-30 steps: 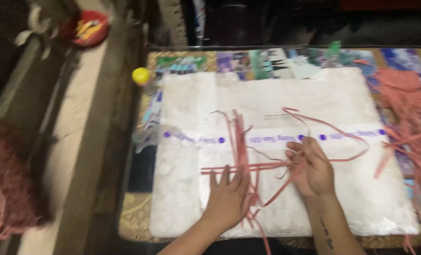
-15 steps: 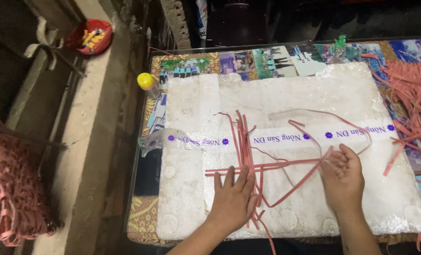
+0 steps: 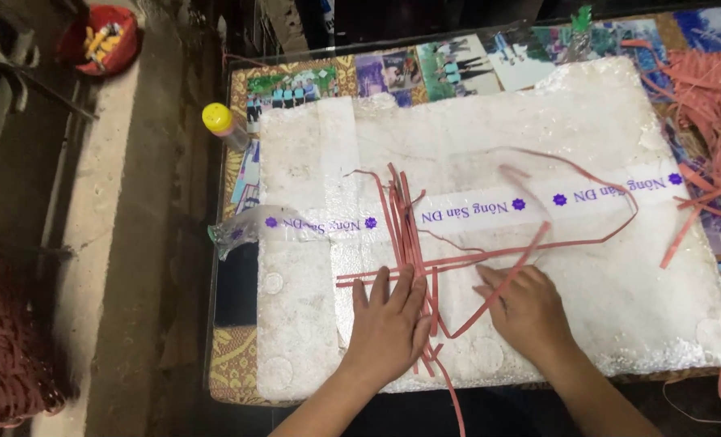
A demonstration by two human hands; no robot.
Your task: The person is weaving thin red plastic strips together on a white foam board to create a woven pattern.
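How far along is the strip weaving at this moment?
Barely begun. Done: a bundle of upright red strips lies on the white foam board, crossed by a few horizontal strips. In hand: the left hand presses the crossing flat; the right hand works a long looping strip. Left: the loose strip pile at the table's right edge is untouched.

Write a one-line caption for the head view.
Left hand lies flat on crossed red strips while right hand touches one, on a white foam board.
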